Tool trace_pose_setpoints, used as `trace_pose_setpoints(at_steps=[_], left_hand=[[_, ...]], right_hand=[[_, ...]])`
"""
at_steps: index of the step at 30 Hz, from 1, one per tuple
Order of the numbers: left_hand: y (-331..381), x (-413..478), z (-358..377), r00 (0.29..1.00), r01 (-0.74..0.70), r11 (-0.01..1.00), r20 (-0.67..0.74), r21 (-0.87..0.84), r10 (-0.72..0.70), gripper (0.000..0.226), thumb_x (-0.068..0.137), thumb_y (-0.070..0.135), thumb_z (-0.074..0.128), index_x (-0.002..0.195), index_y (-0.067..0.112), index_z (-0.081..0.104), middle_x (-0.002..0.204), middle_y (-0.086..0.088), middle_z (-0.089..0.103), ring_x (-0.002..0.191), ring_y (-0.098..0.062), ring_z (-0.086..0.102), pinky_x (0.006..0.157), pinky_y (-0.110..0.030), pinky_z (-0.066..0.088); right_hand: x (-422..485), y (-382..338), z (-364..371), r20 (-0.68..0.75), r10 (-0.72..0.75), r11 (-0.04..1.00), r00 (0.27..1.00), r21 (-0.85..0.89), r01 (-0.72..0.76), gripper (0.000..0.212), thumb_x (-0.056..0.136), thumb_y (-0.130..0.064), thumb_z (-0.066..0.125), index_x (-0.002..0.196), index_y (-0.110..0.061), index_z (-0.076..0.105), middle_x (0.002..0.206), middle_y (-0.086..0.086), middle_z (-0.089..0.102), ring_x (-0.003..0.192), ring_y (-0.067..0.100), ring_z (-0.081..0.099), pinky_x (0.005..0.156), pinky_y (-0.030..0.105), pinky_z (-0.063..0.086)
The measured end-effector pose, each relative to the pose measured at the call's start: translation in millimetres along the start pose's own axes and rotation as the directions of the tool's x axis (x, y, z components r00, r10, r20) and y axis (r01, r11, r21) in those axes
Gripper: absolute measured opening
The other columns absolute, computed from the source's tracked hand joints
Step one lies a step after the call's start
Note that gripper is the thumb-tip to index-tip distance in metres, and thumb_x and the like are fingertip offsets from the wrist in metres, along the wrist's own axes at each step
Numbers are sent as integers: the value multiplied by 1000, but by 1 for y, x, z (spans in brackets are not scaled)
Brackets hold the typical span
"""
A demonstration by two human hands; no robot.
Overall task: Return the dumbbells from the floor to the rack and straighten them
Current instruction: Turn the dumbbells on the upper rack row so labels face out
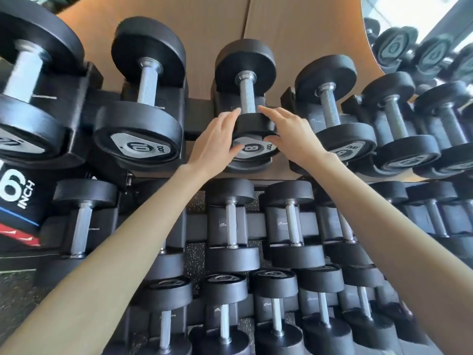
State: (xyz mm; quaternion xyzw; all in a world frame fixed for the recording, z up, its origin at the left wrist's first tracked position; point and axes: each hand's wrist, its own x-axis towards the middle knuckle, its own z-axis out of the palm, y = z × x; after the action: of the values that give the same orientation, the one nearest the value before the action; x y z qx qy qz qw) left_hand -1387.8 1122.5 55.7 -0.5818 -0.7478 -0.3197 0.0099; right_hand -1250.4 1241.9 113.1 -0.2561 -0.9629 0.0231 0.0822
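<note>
**Two-handed alignment of a dumbbell on the top tier of the rack**

The 8 dumbbell [247, 97] already lies in its cradle on the upper tier of the rack [198, 116], between the 10 dumbbell [139, 139] and a smaller one to the right. Its long axis runs from the viewer toward the wooden wall [294, 26]. The far head [245, 62] sits close to the wall, and the near head [252, 123] overhangs the front of the rack with its numbered face turned toward the viewer. The handle looks nearly parallel to the neighbouring handles.

The left hand [217, 139] and right hand [294, 135] are set apart, one on each flank of the near head. Both clamp it, with fingers curved over the upper rim and thumbs lying on or near the numbered face. A grip on opposite sides of the round head probably serves to twist or nudge it, so that the label sits level and the head lines up with the row. The cradle bears the weight, so the hands need only steer.

More dumbbells fill the two lower tiers, handles pointing the same way. Judged from this view, the step in hand is straightening, not lifting.
</note>
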Motion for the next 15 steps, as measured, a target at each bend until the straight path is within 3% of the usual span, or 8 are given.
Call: trace_pose_setpoints(at_steps=[7, 11, 15], left_hand=[[14, 22, -1, 999, -7, 1000, 39, -24, 8, 57, 83, 24, 69, 130, 7, 42, 126, -13, 52, 113, -30, 49, 92, -42, 42], [15, 27, -6, 996, -16, 1000, 90, 7, 15, 56, 83, 29, 69, 127, 5, 42, 124, -14, 52, 112, -30, 51, 91, -42, 44], [22, 39, -5, 987, -12, 1000, 160, 9, 10, 55, 85, 36, 66, 126, 6, 43, 125, -13, 52, 112, -31, 50, 90, -46, 43]], right_hand=[[-7, 14, 21, -109, 167, 927, 980, 356, -118, 54, 76, -15, 72, 125, -12, 50, 124, 6, 57, 113, 26, 52, 91, 38, 42], [-14, 30, 41, 14, 314, 787, 949, 556, -268, 58, 70, -8, 77, 121, -10, 49, 120, 8, 57, 108, 24, 55, 91, 39, 48], [-14, 34, 57, 27, 387, 690, 922, 655, -308, 57, 64, -6, 81, 112, -12, 51, 100, -2, 60, 87, 16, 60, 78, 25, 45]])
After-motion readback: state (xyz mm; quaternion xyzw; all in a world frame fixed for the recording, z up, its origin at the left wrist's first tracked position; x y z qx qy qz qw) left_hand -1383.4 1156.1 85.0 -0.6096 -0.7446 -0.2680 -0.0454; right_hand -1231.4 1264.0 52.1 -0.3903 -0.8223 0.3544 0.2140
